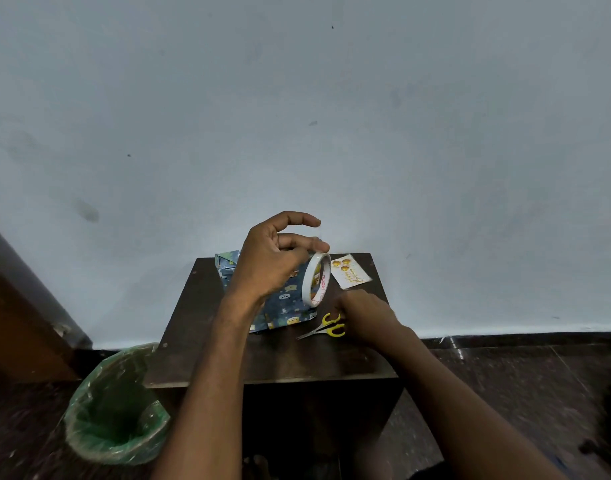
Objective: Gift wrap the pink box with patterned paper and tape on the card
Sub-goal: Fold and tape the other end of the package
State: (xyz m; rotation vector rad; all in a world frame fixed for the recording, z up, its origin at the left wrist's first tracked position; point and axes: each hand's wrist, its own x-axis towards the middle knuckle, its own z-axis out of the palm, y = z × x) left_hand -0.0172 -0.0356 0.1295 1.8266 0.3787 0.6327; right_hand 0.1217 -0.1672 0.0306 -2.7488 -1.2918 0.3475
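Head cam had us looking down at the small dark wooden table [262, 362] against a pale blue wall. The box wrapped in blue patterned paper [286, 301] sat toward the back of the table at about 12 o'clock, partly behind our left hand [272, 263]. That hand was up in the air, thumb and fingers pinching the white ring-shaped roll of clear tape [316, 278] by its top edge, so the roll hung upright just right of the parcel.

What mattered for the next move, we figured, was the pair of small yellow-handled scissors [326, 328]. They lay at roughly 4 o'clock from the parcel, handles to the right and blades pointing left. Our right hand [366, 317] was right on the handles, fingers curled down at them, though we couldn't tell if they'd actually closed round the loops. So the right hand was clearly the nearer one for cutting.

The little white card with gold print [350, 274] waited at 1 o'clock, just past the roll, not taped on yet.
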